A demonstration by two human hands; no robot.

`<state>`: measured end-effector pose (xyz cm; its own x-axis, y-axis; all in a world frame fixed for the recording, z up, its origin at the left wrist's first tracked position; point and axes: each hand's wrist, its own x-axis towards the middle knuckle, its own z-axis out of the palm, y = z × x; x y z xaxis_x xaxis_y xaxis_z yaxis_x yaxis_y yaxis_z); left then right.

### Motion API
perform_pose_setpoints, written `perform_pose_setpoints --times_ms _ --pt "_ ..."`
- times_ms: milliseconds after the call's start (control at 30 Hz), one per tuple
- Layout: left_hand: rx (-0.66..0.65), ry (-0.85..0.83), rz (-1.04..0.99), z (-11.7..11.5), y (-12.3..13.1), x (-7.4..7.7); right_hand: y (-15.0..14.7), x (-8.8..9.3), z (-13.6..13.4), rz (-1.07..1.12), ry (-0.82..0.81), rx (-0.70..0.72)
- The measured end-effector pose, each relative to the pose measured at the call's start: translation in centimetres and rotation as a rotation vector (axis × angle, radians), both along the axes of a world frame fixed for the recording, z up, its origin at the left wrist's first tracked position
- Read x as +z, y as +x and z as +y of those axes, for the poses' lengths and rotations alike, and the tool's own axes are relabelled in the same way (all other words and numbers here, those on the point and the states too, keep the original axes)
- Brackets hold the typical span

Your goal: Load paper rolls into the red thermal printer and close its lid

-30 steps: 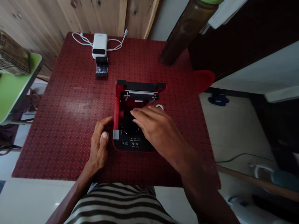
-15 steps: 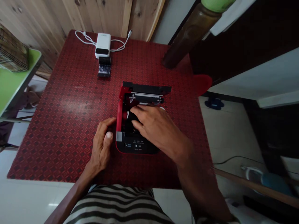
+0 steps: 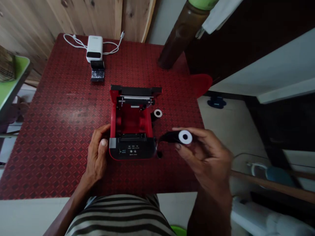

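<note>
A small red and black printer [image 3: 131, 126] sits in the middle of the red patterned table [image 3: 61, 111], its lid raised and its red inner bay showing. My left hand [image 3: 97, 154] rests against the printer's left side, fingers curled round its front corner. My right hand [image 3: 206, 157] hovers to the right of the printer and grips a black roll with a white core [image 3: 180, 137]. A second small black roll with a white core [image 3: 157, 113] lies on the table just right of the printer.
A white power bank with a white cable [image 3: 94, 48] and a small black object [image 3: 97, 70] lie at the table's far side. A dark brown post [image 3: 178, 32] stands at the back right. A green-topped table [image 3: 10, 85] is at the left. Floor clutter lies right.
My right hand was inside the printer's bay; it has come out to the right with the black roll in it. The bay now shows bare red. My left hand stayed on the printer.
</note>
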<state>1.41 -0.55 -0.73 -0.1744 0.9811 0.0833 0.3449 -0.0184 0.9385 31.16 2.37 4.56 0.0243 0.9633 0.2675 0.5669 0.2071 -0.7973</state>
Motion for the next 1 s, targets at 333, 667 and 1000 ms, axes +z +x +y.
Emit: perform_pose_setpoints --times_ms 333,667,1000 --pt "0.051 0.002 0.055 0.0 0.3 -0.1 -1.5 -6.4 -1.4 -0.011 -0.188 0.073" --pt "0.039 0.01 0.068 0.1 0.1 -0.2 3.5 -3.8 0.5 -0.093 -0.287 0.187" --pt "0.014 0.034 0.071 0.0 -0.2 -0.6 -2.5 -8.0 9.7 0.007 -0.111 0.082"
